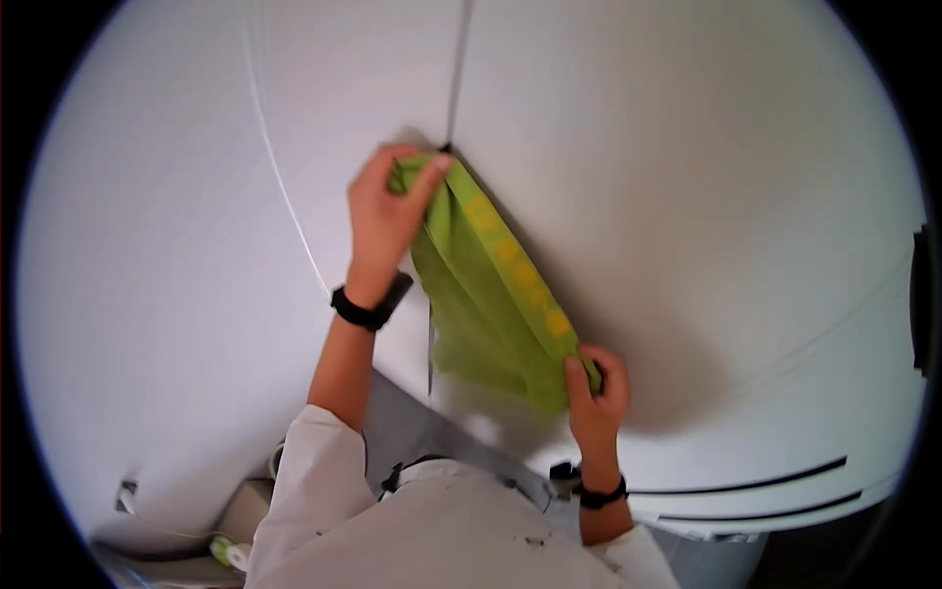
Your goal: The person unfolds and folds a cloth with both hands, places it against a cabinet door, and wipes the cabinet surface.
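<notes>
"Since both hands are in plain view from where we stand, begin with the left hand (388, 211). What is its state?"

"Closed in a pinch on the upper end of a green cloth (481, 304): thumb on the near face, fingers curled behind the edge."

"And the right hand (597, 393)?"

"Below and to the right of the left one, closed on the opposite end of that same edge, thumb in front, fingers bent around it."

"Position of the cloth, then?"

"Stretched between the two hands. Its straight band slants down from left hand to right; the remainder hangs in folds below the left hand and to the left of the right. Yellow marks (507, 248) line the band, too blurred to read."

"Fittings nearby?"

"A small black piece (446, 149) just beside the left thumb tip. Whether the cloth touches it, I cannot tell. A thin dark line (458, 69) runs upward from there over the white surface (736, 147)."

"Wrists?"

"A black watch (355, 309) below the left hand, a black wristband (601, 494) below the right. Beyond the latter, two black strips (741, 481) extend rightward."
</notes>
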A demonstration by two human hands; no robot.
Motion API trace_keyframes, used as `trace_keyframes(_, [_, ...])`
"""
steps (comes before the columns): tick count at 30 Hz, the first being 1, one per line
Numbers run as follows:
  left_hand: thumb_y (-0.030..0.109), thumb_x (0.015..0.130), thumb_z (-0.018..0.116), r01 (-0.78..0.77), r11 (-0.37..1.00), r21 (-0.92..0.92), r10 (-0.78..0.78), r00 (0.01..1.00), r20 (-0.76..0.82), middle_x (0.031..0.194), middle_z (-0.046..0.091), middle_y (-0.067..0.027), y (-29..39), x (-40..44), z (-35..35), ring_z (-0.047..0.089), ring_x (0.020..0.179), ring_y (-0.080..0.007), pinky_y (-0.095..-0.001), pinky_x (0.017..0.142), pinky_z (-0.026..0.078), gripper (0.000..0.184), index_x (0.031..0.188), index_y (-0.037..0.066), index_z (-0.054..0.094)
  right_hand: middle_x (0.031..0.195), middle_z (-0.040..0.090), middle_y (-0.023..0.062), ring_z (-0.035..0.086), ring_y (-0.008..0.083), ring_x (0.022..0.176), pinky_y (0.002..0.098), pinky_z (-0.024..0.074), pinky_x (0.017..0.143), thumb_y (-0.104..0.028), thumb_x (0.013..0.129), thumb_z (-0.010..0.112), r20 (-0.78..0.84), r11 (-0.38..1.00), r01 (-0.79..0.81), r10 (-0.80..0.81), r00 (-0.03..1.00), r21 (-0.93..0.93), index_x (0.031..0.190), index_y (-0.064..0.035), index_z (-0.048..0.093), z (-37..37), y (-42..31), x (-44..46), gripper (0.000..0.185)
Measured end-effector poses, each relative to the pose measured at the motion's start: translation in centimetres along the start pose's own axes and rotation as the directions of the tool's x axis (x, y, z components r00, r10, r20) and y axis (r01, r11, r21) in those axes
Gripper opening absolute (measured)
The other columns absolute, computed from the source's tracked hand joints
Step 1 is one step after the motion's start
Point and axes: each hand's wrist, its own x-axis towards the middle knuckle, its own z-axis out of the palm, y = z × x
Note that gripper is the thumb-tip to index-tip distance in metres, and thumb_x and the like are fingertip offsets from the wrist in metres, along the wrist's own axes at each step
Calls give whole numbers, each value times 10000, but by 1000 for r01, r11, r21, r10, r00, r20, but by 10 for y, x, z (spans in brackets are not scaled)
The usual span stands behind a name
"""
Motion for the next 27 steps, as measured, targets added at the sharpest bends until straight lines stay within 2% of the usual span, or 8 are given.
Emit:
trace_keyframes(6, [137, 866, 652, 133, 968, -213, -132, 991, 19, 919, 613, -73, -15, -5, 12, 587, 846, -149, -269, 743, 505, 212, 1010, -1, 580, 961, 642, 122, 631, 263, 834, 345, 504, 745, -127, 879, 600, 67, 998, 61, -62, 996, 13, 1039, -50, 597, -13, 1, 4, 177])
trace_keyframes(10, [235, 882, 651, -123, 968, 219, 160, 973, -164, 910, 618, -143, 10, -41, 23, 568, 803, -210, -334, 759, 488, 317, 952, -64, 576, 1014, 628, 120, 618, 298, 892, 370, 499, 754, -106, 862, 575, 52, 994, -21, 16, 999, 107, 1065, -71, 588, -21, 13, -2, 206])
trace_keyframes(12, [271, 873, 659, -60, 979, 192, 89, 985, -146, 894, 595, -116, -3, -49, 20, 558, 776, -196, -313, 716, 487, 315, 938, -29, 587, 1015, 613, 119, 608, 303, 895, 375, 495, 754, -75, 836, 567, -167, 994, 64, -78, 983, -88, 1062, -70, 582, 1, 37, -1, 227])
trace_keyframes(15, [189, 900, 611, 69, 993, -98, -41, 965, 258, 907, 573, -79, -57, -58, 17, 531, 784, -175, -290, 693, 475, 188, 954, 12, 580, 991, 566, 119, 573, 308, 895, 375, 482, 761, -11, 762, 545, -419, 957, 51, -171, 892, -284, 1038, -69, 563, 8, 66, -13, 283])
trace_keyframes(20, [-5, 767, 688, 132, 912, -388, 276, 503, 819, 946, 601, -78, -21, -123, 83, 557, 879, -178, -296, 802, 460, 195, 943, 5, 604, 944, 570, 138, 578, 309, 877, 355, 473, 800, 2, 790, 537, -822, 897, -361, -4, 570, -254, 1006, -60, 557, -46, 134, -61, 226])
trace_keyframes(21, [15, 774, 695, 191, 932, -307, 200, 436, 877, 946, 608, -76, -4, -139, 93, 559, 867, -163, -284, 805, 456, 206, 960, -6, 609, 847, 599, 74, 562, 142, 743, 263, 470, 696, -31, 876, 524, -875, 895, -399, 22, 483, -198, 1026, -49, 545, -60, 151, -74, 153])
trace_keyframes(22, [28, 785, 690, 221, 941, -256, 165, 362, 918, 944, 610, -73, 15, -149, 107, 558, 856, -154, -276, 799, 454, 214, 979, -8, 608, 921, 612, 148, 605, 289, 815, 330, 485, 740, -49, 843, 556, -912, 875, -476, 118, 393, -92, 1018, -44, 557, -76, 148, -81, 176])
trace_keyframes(27, [74, 827, 654, 228, 924, -309, 269, 187, 945, 940, 618, -64, 54, -203, 155, 557, 833, -134, -260, 765, 454, 224, 1029, -8, 601, 848, 633, 156, 608, 298, 722, 343, 480, 659, -138, 890, 562, -965, 869, -489, 64, 253, -71, 1045, -67, 552, -124, 182, -120, 171])
